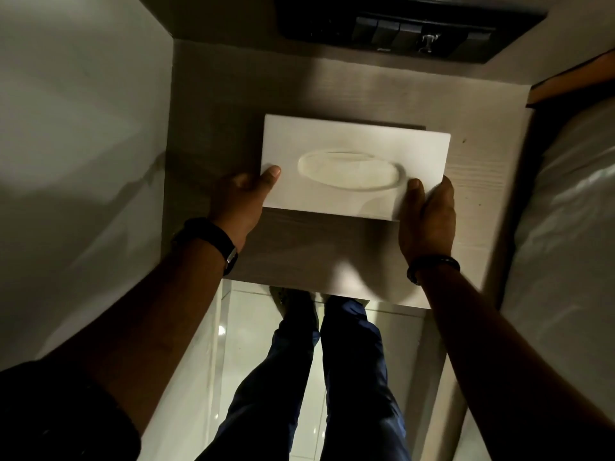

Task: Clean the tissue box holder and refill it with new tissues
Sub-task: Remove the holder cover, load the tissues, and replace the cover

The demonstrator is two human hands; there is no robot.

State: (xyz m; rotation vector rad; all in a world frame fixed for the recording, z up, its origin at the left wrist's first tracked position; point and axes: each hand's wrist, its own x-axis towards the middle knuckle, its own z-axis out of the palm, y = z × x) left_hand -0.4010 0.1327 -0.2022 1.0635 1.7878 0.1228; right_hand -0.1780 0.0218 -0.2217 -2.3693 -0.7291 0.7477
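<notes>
- A flat, white, rectangular tissue box (352, 151) with a smooth matte top is held level above a pale wood-grain bedside tabletop (299, 254).
- An elongated oval opening (351, 170) with a raised rim sits in the middle of the box's top; a crinkled, translucent film covers it.
- The left hand (238, 202) clamps the box's left end, its thumb pressed flat on the top near the corner and its fingers hidden beneath.
- The right hand (427, 217) clamps the box's right end in the same manner, thumb on top beside the oval.
- A dark strap watch (213, 241) wraps the left wrist; a thin dark bracelet (432, 266) circles the right.
- A black rectangular switch panel (409, 28) with several rocker keys is set into the wall behind the tabletop.
- A white mattress edge under glossy, wrinkled plastic (572, 207) lies just to the right of the table.
- Below the table's near edge, dark blue trouser legs (352, 377) stand on shiny pale floor tiles (243, 331).
</notes>
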